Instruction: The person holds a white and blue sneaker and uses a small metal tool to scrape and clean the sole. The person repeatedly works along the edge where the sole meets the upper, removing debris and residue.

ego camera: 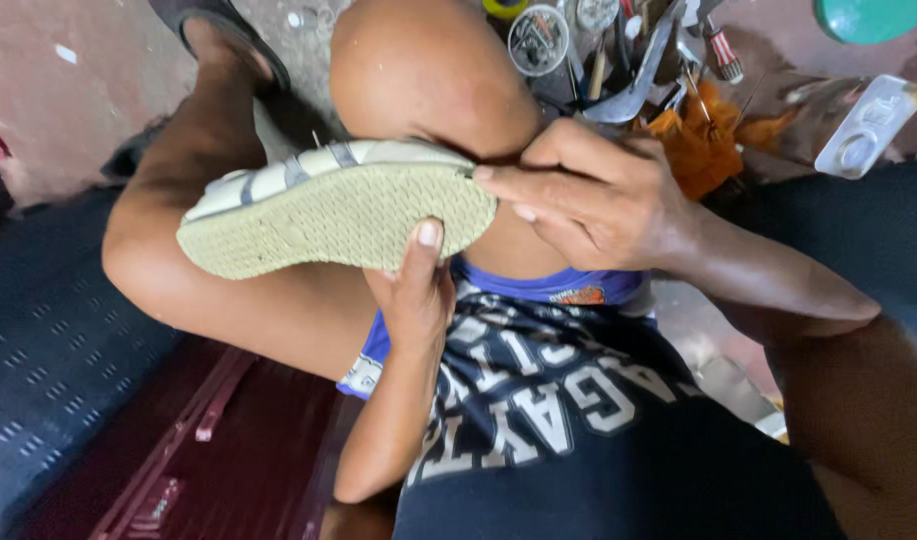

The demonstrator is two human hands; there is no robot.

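Observation:
A pale shoe (329, 205) lies sole-up across my bent knee (429, 75), its ribbed greenish sole facing me and grey-striped white upper behind. My left hand (414, 290) grips the near edge of the sole from below, thumb pressed on it. My right hand (589, 195) pinches the shoe's right end at the seam between sole and upper, fingers closed. Whether it holds a needle or a tool is hidden by the fingers.
A heap of metal tools (629, 60), round tins (539, 38) and an orange cloth (699, 145) lies on the floor beyond my knee. A white plastic object (867, 125) sits far right. A dark patterned mat (49, 340) is at left, a maroon case (229, 450) below.

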